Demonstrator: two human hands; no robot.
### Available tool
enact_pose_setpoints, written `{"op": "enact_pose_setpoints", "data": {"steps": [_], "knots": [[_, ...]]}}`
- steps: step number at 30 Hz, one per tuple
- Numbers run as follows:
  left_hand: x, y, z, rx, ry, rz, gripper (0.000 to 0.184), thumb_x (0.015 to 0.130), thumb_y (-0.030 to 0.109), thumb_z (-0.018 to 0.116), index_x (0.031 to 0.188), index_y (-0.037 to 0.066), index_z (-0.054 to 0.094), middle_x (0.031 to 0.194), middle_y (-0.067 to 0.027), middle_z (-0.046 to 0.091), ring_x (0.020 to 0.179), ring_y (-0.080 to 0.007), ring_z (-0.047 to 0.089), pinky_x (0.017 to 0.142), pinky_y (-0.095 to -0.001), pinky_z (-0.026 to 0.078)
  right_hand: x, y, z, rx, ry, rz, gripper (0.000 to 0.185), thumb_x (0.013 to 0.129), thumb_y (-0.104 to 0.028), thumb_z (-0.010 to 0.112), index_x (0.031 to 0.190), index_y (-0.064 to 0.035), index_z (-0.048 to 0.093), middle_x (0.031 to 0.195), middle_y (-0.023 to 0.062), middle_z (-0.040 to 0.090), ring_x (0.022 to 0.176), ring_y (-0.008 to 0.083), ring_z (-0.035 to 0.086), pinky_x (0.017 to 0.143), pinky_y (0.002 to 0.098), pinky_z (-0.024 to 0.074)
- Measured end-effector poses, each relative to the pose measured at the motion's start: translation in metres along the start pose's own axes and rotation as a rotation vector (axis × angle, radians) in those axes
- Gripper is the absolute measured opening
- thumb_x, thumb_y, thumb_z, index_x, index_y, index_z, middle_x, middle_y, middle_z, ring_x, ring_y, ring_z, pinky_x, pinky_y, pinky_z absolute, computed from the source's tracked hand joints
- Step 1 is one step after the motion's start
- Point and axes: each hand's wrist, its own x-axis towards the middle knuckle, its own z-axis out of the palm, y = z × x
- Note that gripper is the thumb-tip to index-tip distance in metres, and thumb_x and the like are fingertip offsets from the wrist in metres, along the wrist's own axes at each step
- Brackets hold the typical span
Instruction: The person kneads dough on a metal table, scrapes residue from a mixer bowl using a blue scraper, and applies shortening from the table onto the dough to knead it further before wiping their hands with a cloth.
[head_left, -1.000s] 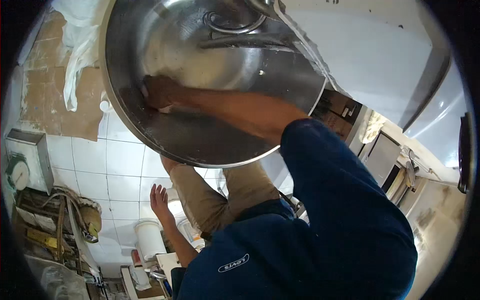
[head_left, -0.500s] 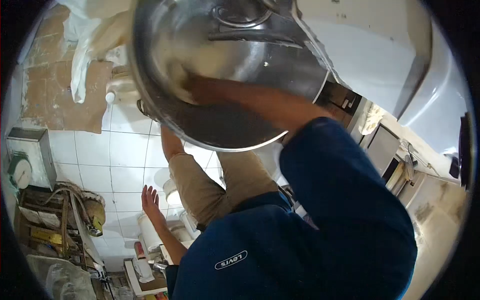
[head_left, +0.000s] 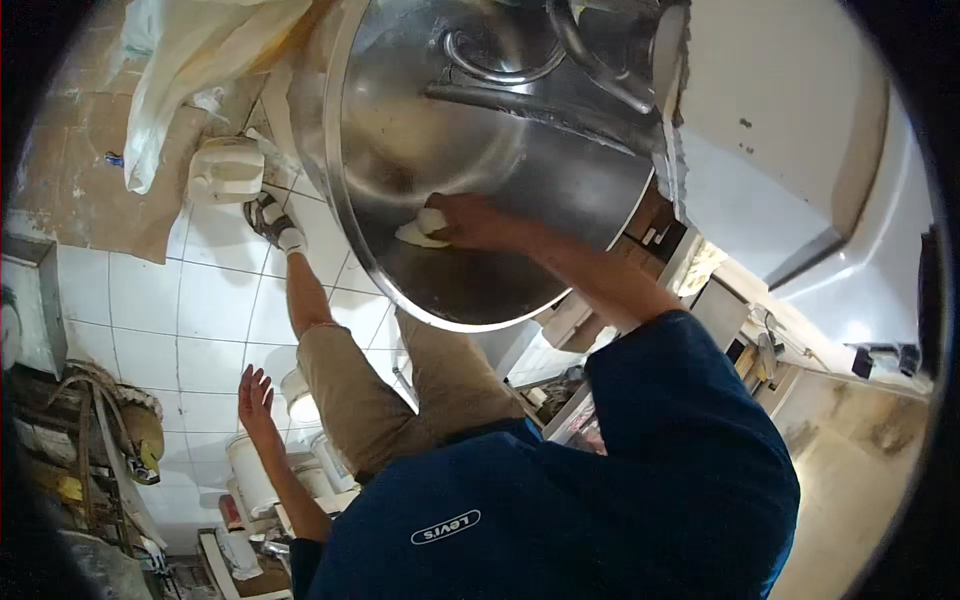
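Hook point(head_left: 505, 79) inside bowl point(head_left: 590, 185)

1. White letters spelling "Levi's" point(head_left: 446, 527), ringed by a white rounded outline, stand on the chest of my dark blue T-shirt point(head_left: 590, 510).
2. I cannot read the dial scale point(head_left: 45, 305) at the left edge.

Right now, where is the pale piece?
In the head view, slightly left of centre, the pale piece is in the right hand, inside the big metal bowl, lower in the picture than the metal bar.
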Motion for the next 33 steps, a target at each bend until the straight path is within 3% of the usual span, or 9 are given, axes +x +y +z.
{"op": "enact_pose_setpoints", "data": {"steps": [5, 7, 9, 11, 14, 17, 22, 26, 33], "knots": [[-0.014, -0.020, 0.000, -0.029, 0.014, 0.040, 0.050, 0.103, 0.034, 0.053, 0.145, 0.007, 0.049, 0.137, -0.0124, 0.059, 0.123, -0.0239, 0.057, 0.105, -0.0382, 0.044, 0.010, 0.109, -0.091, -0.607, -0.174, 0.516, 0.042, 0.086, -0.027, 0.074, 0.118, -0.0013, 0.065, 0.109, 0.0191, 0.069, 0.102, 0.0333, 0.068, 0.091, 0.0482, 0.0531], [-0.022, -0.038, -0.002, -0.010, 0.107, -0.014, 0.049, 0.104, 0.033, 0.053, 0.145, 0.008, 0.050, 0.138, -0.0124, 0.058, 0.122, -0.0240, 0.057, 0.106, -0.0385, 0.044, 0.005, 0.099, -0.083, -0.882, 0.076, 0.359, 0.039, 0.086, -0.025, 0.071, 0.116, -0.0009, 0.066, 0.107, 0.0192, 0.070, 0.100, 0.0316, 0.069, 0.088, 0.0473, 0.0546], [-0.032, -0.056, 0.002, -0.077, 0.164, -0.031, 0.047, 0.104, 0.032, 0.052, 0.145, 0.008, 0.050, 0.137, -0.0124, 0.058, 0.122, -0.0235, 0.057, 0.107, -0.0384, 0.042, 0.000, 0.086, -0.104, -0.638, -0.099, 0.328, 0.036, 0.087, -0.024, 0.069, 0.115, -0.0004, 0.067, 0.106, 0.0202, 0.070, 0.100, 0.0324, 0.069, 0.088, 0.0470, 0.0549], [-0.047, -0.080, 0.011, -0.135, 0.185, -0.049, 0.046, 0.105, 0.031, 0.051, 0.144, 0.008, 0.050, 0.136, -0.0123, 0.059, 0.122, -0.0233, 0.057, 0.108, -0.0383, 0.041, 0.026, 0.164, -0.099, -0.783, -0.075, 0.410, 0.039, 0.089, -0.026, 0.066, 0.120, -0.0010, 0.064, 0.111, 0.0217, 0.069, 0.105, 0.0357, 0.067, 0.090, 0.0479, 0.0540], [-0.056, -0.123, 0.038, -0.229, 0.199, -0.046, 0.044, 0.106, 0.031, 0.050, 0.143, 0.008, 0.051, 0.136, -0.0120, 0.059, 0.122, -0.0230, 0.057, 0.109, -0.0380, 0.040, 0.052, 0.208, -0.080, -0.718, 0.270, 0.419, 0.047, 0.093, -0.030, 0.064, 0.129, -0.0004, 0.059, 0.118, 0.0223, 0.066, 0.109, 0.0353, 0.065, 0.092, 0.0469, 0.0533], [-0.070, -0.159, 0.077, -0.292, 0.169, 0.031, 0.043, 0.106, 0.031, 0.050, 0.143, 0.009, 0.052, 0.135, -0.0115, 0.059, 0.122, -0.0224, 0.056, 0.109, -0.0383, 0.040, 0.047, 0.239, -0.133, -0.041, 0.284, 0.346, 0.046, 0.098, -0.029, 0.056, 0.134, -0.0006, 0.054, 0.119, 0.0192, 0.064, 0.110, 0.0295, 0.064, 0.092, 0.0435, 0.0531], [-0.073, -0.179, 0.148, -0.330, 0.175, -0.036, 0.044, 0.106, 0.030, 0.052, 0.143, 0.006, 0.050, 0.137, -0.0123, 0.057, 0.121, -0.0237, 0.057, 0.107, -0.0384, 0.043, 0.069, 0.143, -0.091, -1.044, 0.490, 0.559, 0.045, 0.101, -0.031, 0.051, 0.130, 0.0024, 0.053, 0.116, 0.0208, 0.064, 0.104, 0.0327, 0.065, 0.089, 0.0426, 0.0534], [-0.078, -0.189, 0.167, -0.266, 0.138, -0.038, 0.045, 0.106, 0.030, 0.050, 0.143, 0.005, 0.050, 0.135, -0.0145, 0.058, 0.121, -0.0251, 0.057, 0.105, -0.0384, 0.046, 0.050, 0.139, -0.111, -0.673, 0.480, 0.192, 0.036, 0.097, -0.027, 0.053, 0.116, 0.0033, 0.056, 0.112, 0.0232, 0.064, 0.099, 0.0379, 0.066, 0.086, 0.0471, 0.0535], [-0.065, -0.182, 0.159, -0.312, 0.218, -0.018, 0.045, 0.106, 0.029, 0.049, 0.144, 0.004, 0.049, 0.138, -0.0151, 0.056, 0.124, -0.0248, 0.056, 0.109, -0.0382, 0.043, 0.070, 0.129, -0.110, -0.305, 0.398, 0.213, 0.036, 0.097, -0.022, 0.052, 0.122, 0.0035, 0.053, 0.122, 0.0266, 0.060, 0.109, 0.0394, 0.063, 0.092, 0.0506, 0.0516]]}}
